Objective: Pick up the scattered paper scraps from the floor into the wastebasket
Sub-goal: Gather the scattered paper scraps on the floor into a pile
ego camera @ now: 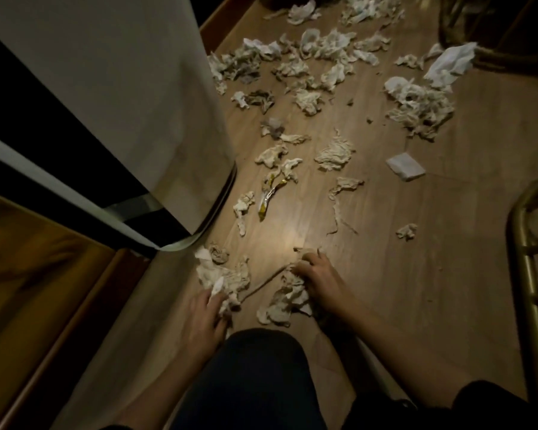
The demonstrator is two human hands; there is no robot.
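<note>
Crumpled paper scraps litter the wooden floor (448, 243). My left hand (204, 318) lies low on the floor, its fingers closed on the near edge of a scrap pile (227, 274) beside the white cabinet's corner. My right hand (320, 280) is curled over a second scrap pile (288, 301) in front of my knee (258, 367). Farther off lie a ridged scrap (336, 152), a large heap (420, 103) and a dense spread of scraps (311, 51). No wastebasket opening shows.
A tall white rounded cabinet (121, 103) stands at the left, close to the scraps. A gold foil wrapper (269, 197) and a flat white folded piece (406, 166) lie on the floor. A metal chair frame (528, 274) stands at the right, rattan legs (494, 57) at the top right.
</note>
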